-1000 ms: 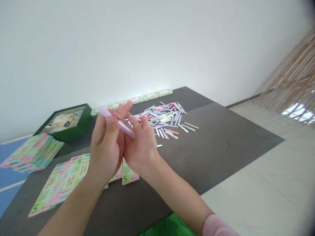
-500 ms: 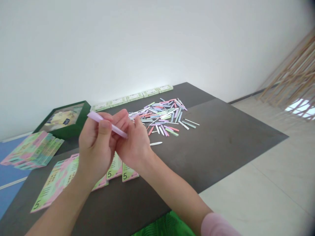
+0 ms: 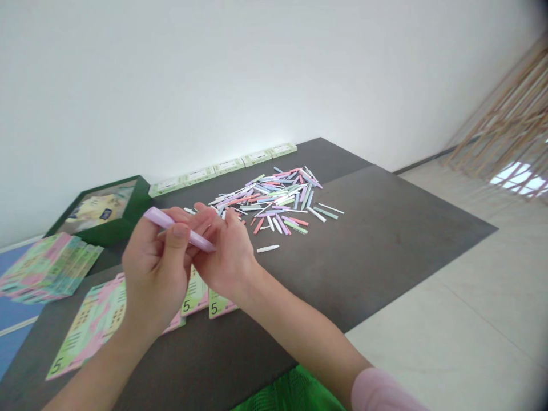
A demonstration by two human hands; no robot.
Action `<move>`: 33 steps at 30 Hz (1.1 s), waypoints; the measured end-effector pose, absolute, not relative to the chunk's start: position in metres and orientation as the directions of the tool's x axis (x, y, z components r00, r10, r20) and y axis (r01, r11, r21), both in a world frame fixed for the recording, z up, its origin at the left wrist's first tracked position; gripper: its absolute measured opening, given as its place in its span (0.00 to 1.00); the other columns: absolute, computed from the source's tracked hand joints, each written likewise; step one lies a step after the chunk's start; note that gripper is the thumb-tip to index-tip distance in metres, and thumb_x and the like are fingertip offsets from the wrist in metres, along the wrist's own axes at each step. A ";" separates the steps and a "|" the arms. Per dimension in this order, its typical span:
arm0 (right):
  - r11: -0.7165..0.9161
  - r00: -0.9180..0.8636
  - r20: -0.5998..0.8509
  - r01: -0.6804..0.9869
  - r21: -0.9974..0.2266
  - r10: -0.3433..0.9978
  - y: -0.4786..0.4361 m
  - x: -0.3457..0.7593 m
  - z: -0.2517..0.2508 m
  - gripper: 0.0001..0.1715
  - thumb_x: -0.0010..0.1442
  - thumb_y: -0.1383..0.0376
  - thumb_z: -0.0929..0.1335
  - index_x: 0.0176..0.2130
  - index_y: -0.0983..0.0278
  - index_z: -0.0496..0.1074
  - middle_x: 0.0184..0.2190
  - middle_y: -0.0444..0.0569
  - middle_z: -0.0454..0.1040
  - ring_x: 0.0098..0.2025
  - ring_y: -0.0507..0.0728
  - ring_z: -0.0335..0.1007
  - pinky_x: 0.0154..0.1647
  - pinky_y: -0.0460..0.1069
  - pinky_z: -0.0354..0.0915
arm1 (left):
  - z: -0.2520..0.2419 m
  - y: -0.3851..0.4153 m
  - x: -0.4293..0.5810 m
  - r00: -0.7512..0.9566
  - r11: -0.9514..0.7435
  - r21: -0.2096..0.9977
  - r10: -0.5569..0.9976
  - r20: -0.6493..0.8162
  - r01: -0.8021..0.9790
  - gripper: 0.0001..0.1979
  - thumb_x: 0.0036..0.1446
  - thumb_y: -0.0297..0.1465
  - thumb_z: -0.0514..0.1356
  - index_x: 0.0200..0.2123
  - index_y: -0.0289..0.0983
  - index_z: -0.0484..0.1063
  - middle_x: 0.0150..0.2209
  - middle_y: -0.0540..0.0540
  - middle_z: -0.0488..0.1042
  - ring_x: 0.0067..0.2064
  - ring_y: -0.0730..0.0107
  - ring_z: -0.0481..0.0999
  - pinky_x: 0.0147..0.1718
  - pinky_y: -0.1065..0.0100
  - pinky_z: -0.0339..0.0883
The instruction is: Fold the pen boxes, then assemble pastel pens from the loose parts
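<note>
L hand & R hand held close, fingers curled, wrists bent

On the bench, the left hand and right hand sit side by side, a long stick lying across them. Just beyond them lies a heap of small sticks, and one loose stick lies apart, right of the right hand. Behind the heap, a row of cards runs along the far edge. Left of the hands sits a box, with a stack of cards further left, off the bench. Under and before the hands lie more cards.
</note>
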State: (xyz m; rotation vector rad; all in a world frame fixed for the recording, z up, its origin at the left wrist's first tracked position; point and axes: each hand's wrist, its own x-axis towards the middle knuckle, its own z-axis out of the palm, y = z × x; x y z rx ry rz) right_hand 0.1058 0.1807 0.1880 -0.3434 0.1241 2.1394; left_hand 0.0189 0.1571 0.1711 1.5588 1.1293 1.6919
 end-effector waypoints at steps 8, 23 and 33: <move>-0.540 -0.531 -0.183 -0.841 -0.006 0.828 0.176 0.107 0.190 0.33 0.71 0.57 0.43 0.34 0.62 0.67 0.28 0.45 0.74 0.31 0.51 0.72 0.48 0.47 0.65 | 0.192 0.157 0.033 -0.296 -0.304 0.941 0.921 0.252 -0.146 0.06 0.60 0.25 0.58 0.30 0.38 0.73 0.32 0.50 0.78 0.37 0.69 0.82 0.42 0.68 0.80; -0.484 -0.461 -0.170 -0.864 -0.140 0.871 0.164 0.114 0.184 0.19 0.69 0.64 0.53 0.40 0.63 0.70 0.29 0.43 0.71 0.26 0.49 0.67 0.29 0.44 0.64 | 0.221 0.156 0.036 -0.497 -0.194 0.943 0.867 0.036 -0.269 0.15 0.67 0.28 0.50 0.29 0.37 0.71 0.29 0.51 0.80 0.37 0.75 0.83 0.36 0.78 0.78; -0.317 -0.172 -0.376 -0.874 -0.369 0.911 0.188 0.150 0.120 0.12 0.65 0.67 0.58 0.36 0.63 0.69 0.29 0.43 0.74 0.27 0.51 0.72 0.31 0.46 0.68 | 0.187 0.222 -0.025 0.334 -0.422 0.338 0.897 0.289 0.841 0.15 0.58 0.43 0.54 0.30 0.40 0.74 0.21 0.48 0.77 0.22 0.66 0.75 0.21 0.70 0.63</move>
